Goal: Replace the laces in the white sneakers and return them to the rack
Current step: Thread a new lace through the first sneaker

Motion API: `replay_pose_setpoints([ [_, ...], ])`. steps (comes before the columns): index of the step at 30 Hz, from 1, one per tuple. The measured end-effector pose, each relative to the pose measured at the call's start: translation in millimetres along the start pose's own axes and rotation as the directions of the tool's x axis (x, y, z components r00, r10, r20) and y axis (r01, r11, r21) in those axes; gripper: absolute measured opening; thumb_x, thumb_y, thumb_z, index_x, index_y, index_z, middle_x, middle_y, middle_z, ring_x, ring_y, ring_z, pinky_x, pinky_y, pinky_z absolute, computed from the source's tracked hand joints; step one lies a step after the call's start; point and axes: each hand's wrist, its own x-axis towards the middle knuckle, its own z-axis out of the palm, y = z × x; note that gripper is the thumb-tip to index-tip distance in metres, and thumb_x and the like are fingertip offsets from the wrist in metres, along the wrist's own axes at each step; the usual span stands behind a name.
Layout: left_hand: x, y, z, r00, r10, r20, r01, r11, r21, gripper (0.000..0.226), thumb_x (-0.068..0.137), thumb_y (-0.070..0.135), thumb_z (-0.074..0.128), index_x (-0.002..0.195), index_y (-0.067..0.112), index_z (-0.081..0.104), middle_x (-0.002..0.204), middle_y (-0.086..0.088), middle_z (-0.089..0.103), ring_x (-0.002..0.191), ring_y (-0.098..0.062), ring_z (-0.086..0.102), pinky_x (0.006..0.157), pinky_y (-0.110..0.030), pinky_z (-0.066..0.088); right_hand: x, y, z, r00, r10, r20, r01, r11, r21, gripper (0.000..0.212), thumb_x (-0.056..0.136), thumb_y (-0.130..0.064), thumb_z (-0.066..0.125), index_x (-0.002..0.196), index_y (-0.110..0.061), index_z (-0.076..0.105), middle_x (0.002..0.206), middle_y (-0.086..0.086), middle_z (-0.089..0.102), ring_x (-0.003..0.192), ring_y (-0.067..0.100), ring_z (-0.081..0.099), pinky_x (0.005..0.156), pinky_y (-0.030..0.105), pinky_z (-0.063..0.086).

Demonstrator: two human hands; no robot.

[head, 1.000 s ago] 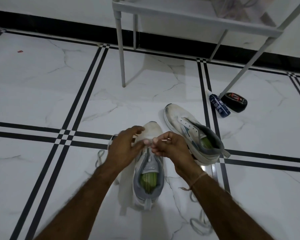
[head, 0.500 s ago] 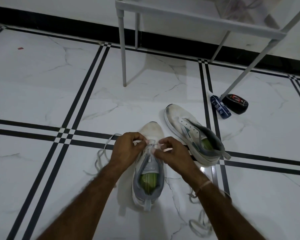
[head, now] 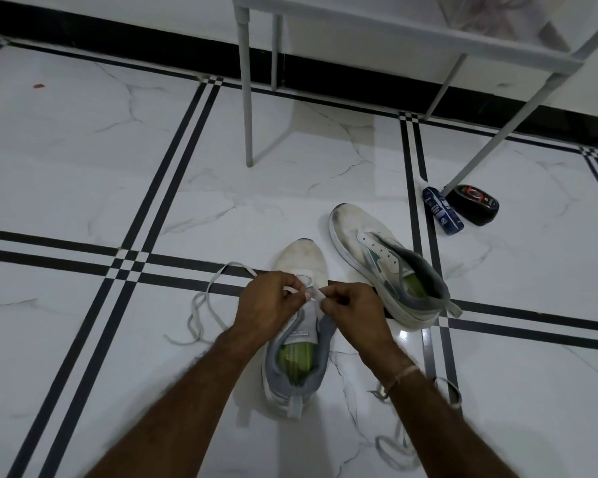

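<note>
A white sneaker [head: 302, 262] with a grey collar and green insole stands on the floor in front of me, toe pointing away. My left hand [head: 268, 301] and my right hand [head: 351, 307] meet over its eyelets, each pinching the white lace [head: 204, 305], whose free length loops out on the floor to the left. The second white sneaker [head: 356, 232] lies to the right, unlaced, tipped toward its side. Another lace [head: 394, 453] lies on the floor under my right forearm.
The grey rack [head: 359, 24] stands at the back, its legs [head: 247, 98] coming down onto the marble floor. A blue tube [head: 442, 210] and a black shoe-polish container [head: 475, 203] lie by the rack's right leg. A black skirting runs along the wall.
Both hands have slid a little down the shoe from its toe toward the eyelets, and the lace's free loop now shows farther out on the left.
</note>
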Motion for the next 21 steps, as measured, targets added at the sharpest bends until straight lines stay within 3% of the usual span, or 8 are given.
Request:
replay_pose_setpoints([
  [6,-10,-3,10,0.991,-0.056,-0.122,0.050,0.998,-0.048,0.009,0.091,0.043,0.068,0.083,0.042,0.066,0.093,0.015,0.072,0.088,-0.005,0.067,0.078,-0.032,0.052,-1,3,5,1.000,-0.001,0.015,0.000,0.998,0.066,0.018,0.083,-0.011,0.072,0.094,-0.020,0.083,0.082,-0.004,0.079,0.080,0.015,0.075,0.080,0.045,0.063],
  [10,-13,1,13,0.988,-0.058,-0.143,0.052,0.998,-0.047,0.009,0.091,0.043,0.068,0.083,0.040,0.065,0.089,0.014,0.069,0.087,-0.008,0.065,0.076,-0.032,0.051,0,4,6,1.000,0.013,0.000,-0.013,0.996,0.085,0.017,0.085,-0.009,0.074,0.093,-0.020,0.083,0.080,-0.004,0.078,0.079,0.016,0.075,0.080,0.045,0.063],
  [16,-15,1,16,0.987,-0.031,-0.156,0.041,0.998,0.056,0.011,0.094,0.045,0.063,0.089,0.036,0.067,0.090,0.013,0.067,0.087,-0.011,0.064,0.073,-0.031,0.048,-4,0,10,0.999,-0.034,-0.040,0.035,0.999,0.026,0.014,0.084,-0.007,0.074,0.088,-0.018,0.082,0.075,-0.005,0.076,0.074,0.011,0.072,0.075,0.040,0.061],
  [21,-16,5,20,0.979,-0.003,-0.204,0.039,0.984,0.172,0.025,0.098,0.045,0.056,0.104,0.026,0.071,0.099,0.005,0.066,0.092,-0.016,0.062,0.074,-0.030,0.044,-2,2,18,0.991,-0.115,-0.068,0.110,0.991,-0.076,0.008,0.088,-0.020,0.073,0.085,-0.017,0.080,0.073,-0.006,0.075,0.071,0.011,0.071,0.072,0.039,0.060],
])
